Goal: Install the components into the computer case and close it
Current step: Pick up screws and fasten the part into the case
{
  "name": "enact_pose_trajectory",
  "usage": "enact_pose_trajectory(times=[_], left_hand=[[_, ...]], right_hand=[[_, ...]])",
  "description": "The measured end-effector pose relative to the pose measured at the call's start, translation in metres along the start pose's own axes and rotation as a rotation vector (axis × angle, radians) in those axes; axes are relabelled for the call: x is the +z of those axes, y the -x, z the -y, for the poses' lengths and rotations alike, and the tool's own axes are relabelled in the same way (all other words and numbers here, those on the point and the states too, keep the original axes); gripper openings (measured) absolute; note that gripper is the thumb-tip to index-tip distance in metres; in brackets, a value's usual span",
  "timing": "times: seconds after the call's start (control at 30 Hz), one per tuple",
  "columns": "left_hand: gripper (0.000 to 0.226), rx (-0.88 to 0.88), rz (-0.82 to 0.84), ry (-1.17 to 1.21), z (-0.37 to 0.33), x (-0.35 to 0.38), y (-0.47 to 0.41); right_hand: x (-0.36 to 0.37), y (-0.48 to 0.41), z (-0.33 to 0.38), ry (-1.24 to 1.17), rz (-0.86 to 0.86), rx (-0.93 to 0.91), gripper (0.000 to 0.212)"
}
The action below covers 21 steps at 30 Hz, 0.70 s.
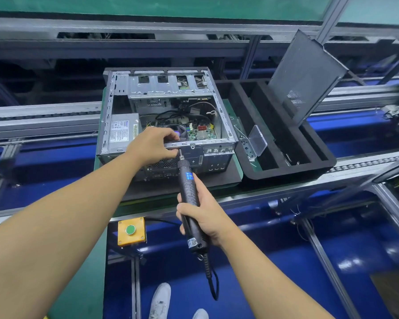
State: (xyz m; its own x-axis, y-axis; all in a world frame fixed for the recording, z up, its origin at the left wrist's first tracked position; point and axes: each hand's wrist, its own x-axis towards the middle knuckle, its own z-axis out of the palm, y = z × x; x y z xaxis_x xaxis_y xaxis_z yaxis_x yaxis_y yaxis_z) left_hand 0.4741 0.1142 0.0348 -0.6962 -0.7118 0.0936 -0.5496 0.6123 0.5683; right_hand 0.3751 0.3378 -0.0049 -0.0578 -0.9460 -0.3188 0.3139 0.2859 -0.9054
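An open computer case (118, 107) lies on its side on a green pallet, showing the power supply (121, 132), the motherboard (199, 132) and cables. My left hand (154, 145) grips the case's near top rail, fingers curled over the edge. My right hand (203, 215) grips a black electric screwdriver (188, 189), whose bit touches the rear panel just below the left fingers. The case's dark side panel (306, 74) leans upright in the foam tray to the right.
A black foam tray (293, 171) with slots stands right of the case and holds a small clear plastic box (258, 140). A yellow box with a green button (131, 231) is mounted below the conveyor edge. Metal conveyor rails run left and right; the blue floor and my shoes lie below.
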Motion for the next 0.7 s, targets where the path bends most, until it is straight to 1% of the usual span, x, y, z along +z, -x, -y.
enact_pose_trajectory(times=[0.2, 0.43, 0.6, 0.7], left_hand=[[0.031, 0.014, 0.000, -0.023, 0.000, 0.001, 0.000], [0.027, -0.021, -0.019, -0.055, -0.002, 0.002, 0.001], [0.026, -0.060, 0.024, -0.075, -0.005, 0.002, 0.002], [0.033, -0.023, 0.013, -0.163, -0.012, 0.004, 0.004]], right_hand=[[-0.004, 0.014, -0.007, 0.009, 0.011, 0.011, 0.092], [-0.019, 0.022, 0.005, -0.040, -0.015, -0.049, 0.092], [-0.034, 0.032, 0.019, -0.073, -0.003, -0.087, 0.085], [-0.045, 0.034, 0.028, -0.077, 0.002, -0.101, 0.081]])
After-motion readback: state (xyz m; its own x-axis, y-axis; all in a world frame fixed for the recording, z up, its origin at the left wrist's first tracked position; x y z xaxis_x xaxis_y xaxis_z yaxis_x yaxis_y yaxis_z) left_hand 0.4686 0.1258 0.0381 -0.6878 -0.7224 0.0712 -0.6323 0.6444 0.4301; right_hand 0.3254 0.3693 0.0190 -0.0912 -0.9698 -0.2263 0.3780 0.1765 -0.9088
